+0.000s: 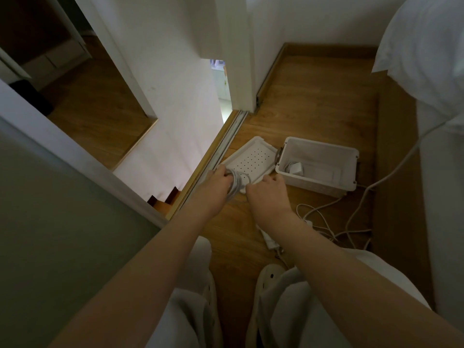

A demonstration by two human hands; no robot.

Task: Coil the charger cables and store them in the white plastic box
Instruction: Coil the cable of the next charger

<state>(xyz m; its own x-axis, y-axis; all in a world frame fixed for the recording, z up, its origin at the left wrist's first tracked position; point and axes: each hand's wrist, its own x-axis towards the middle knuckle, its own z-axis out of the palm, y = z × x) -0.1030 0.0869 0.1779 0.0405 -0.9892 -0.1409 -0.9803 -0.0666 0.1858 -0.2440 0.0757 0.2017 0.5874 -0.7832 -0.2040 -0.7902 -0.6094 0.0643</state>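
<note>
Fingers (224,175) of the left hand (215,188) curl round a coil (235,184) of white cable and grip it at the near corner of the lid (252,158). Whether the coil touches the lid cannot be told. One loop of the coil arcs out to the right, towards the right hand (267,194). That hand is just beside the coil with its back to the camera and its fingers bent downward. Its back hides whether they pinch the cable, so that cannot be told.

The lid is white and dotted with holes. It lies flat on the wooden floor (313,101), between the door track (221,151) and the box (324,188). The white box stands open just right of the lid, touching or nearly touching it. In its left end lies a white charger (298,168) with some cable beside it.

Loose cables (324,217) sprawl over the floor near the box, to the right of the right forearm. One of them runs up towards the bed (442,187) along the right edge. A white adapter (269,239) lies partly under that forearm. A pillow (426,46) lies on the bed at the upper right. Pale shoes (269,273) and light trousers show at the bottom.
</note>
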